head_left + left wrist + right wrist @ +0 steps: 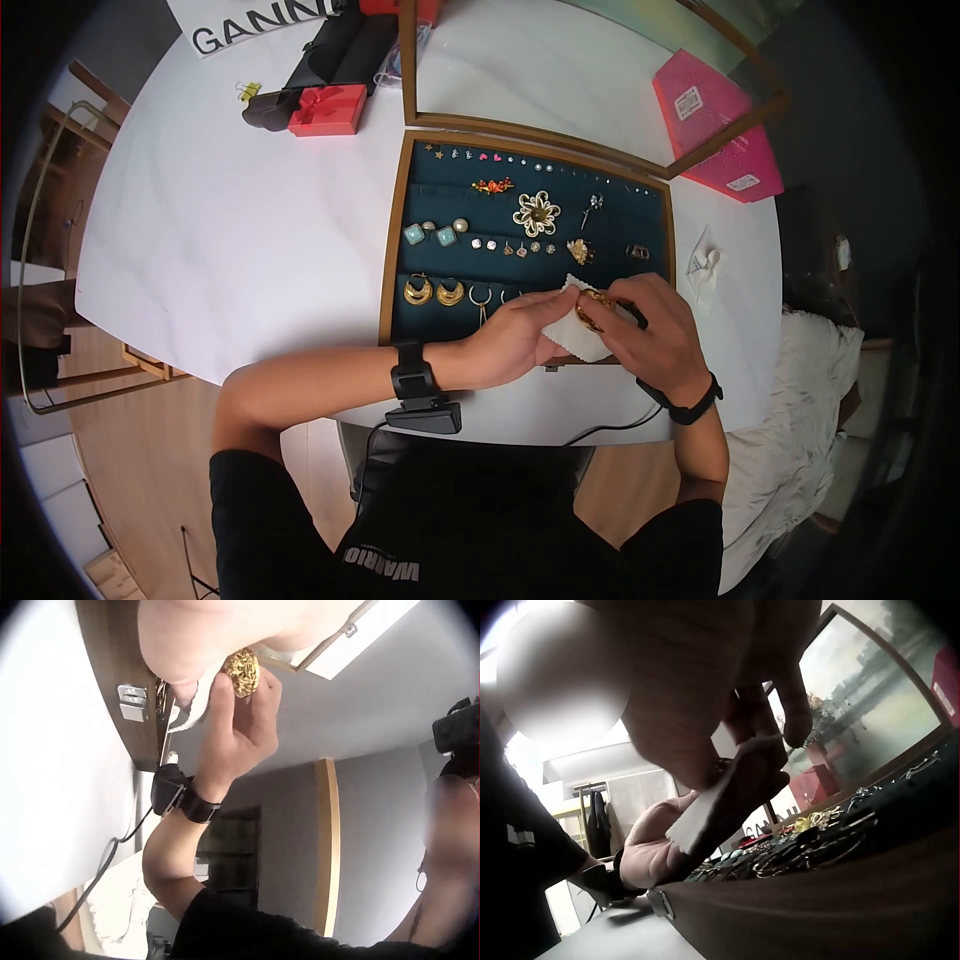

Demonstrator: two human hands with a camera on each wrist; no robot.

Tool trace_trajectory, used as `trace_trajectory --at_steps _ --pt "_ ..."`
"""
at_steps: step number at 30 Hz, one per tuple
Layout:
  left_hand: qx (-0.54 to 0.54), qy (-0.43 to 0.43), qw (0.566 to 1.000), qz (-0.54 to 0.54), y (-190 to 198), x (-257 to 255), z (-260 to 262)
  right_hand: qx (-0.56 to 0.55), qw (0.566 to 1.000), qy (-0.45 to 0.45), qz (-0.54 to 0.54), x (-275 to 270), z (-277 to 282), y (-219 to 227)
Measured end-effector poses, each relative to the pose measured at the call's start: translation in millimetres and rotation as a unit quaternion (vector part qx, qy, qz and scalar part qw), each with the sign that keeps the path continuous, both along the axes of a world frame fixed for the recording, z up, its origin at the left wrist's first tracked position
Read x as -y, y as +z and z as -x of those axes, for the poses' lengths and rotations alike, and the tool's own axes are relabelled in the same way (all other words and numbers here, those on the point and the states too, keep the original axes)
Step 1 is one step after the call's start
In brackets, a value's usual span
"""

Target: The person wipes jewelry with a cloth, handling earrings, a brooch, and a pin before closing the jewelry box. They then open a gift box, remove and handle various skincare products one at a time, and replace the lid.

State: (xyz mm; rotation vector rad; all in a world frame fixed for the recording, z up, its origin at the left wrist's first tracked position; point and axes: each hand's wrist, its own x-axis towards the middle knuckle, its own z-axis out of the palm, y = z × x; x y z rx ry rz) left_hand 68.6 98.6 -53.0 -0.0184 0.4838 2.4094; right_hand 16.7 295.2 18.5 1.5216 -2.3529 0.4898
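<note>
My left hand (505, 342) holds a small white cloth (578, 338) with a zigzag edge, the thumb lying on top of it. My right hand (655, 325) pinches a gold jewelry piece (243, 673) with a knotted, openwork surface, held against the cloth; its exact kind cannot be told. Both hands are over the front of a wooden jewelry box (388, 305) lined in dark green. Inside it, gold hoop earrings (418, 291), a flower brooch (537, 213), turquoise square earrings (446, 236) and an orange-red pin (493, 186) sit in rows. The hands hide part of the front row.
The box's glass lid (540, 85) stands raised at the back. Pink boxes (705, 120) lie to the right, near a small clear bag (706, 262). A red gift box (328, 110) and a black case (325, 50) are back left. A cable (620, 428) crosses the front edge.
</note>
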Motion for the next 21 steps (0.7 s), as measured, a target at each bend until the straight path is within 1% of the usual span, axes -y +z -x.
trace_trajectory --at_steps 3,5,7,9,12,14,15,16,17,19,21 --pt "0.005 -0.002 1.0 0.014 1.7 2.0 0.7 0.007 1.0 0.007 0.013 -3.9 -0.9 -6.4" --pt "0.01 -0.005 0.999 0.032 0.0 1.5 1.1 0.085 0.995 0.031 0.041 -6.5 -0.2 -8.0" --pt "-0.008 -0.011 1.0 0.008 -4.7 1.1 1.3 0.076 0.995 0.047 0.04 -11.6 1.6 -14.5" --pt "-0.005 -0.009 1.0 0.006 -5.2 0.6 1.7 0.068 0.995 0.064 0.039 -17.0 4.5 -20.1" --pt "0.009 -0.005 1.0 0.008 -1.4 1.4 0.9 0.068 0.995 0.047 0.048 -19.5 7.4 -25.2" --pt "0.019 -0.009 1.0 0.013 -2.6 0.7 0.7 0.126 0.989 0.0 0.082 -21.7 4.6 -28.5" --pt "0.016 -0.007 1.0 -0.007 -4.9 0.7 0.1 0.128 0.988 -0.001 0.081 -21.7 2.4 -30.3" --pt "0.014 -0.005 1.0 -0.026 -6.6 0.5 -0.4 0.12 0.989 0.023 0.079 -20.0 -0.7 -32.3" --pt "0.015 -0.006 1.0 -0.026 -7.5 0.3 -0.4 0.112 0.99 0.046 0.076 -18.9 -1.8 -33.8" --pt "0.004 -0.008 1.0 -0.001 -9.0 1.2 -0.8 0.1 0.992 0.048 0.061 -22.9 2.3 -31.0" --pt "0.011 -0.011 1.0 0.009 -5.9 2.3 0.1 0.113 0.989 -0.024 0.094 -25.7 4.2 -32.0"
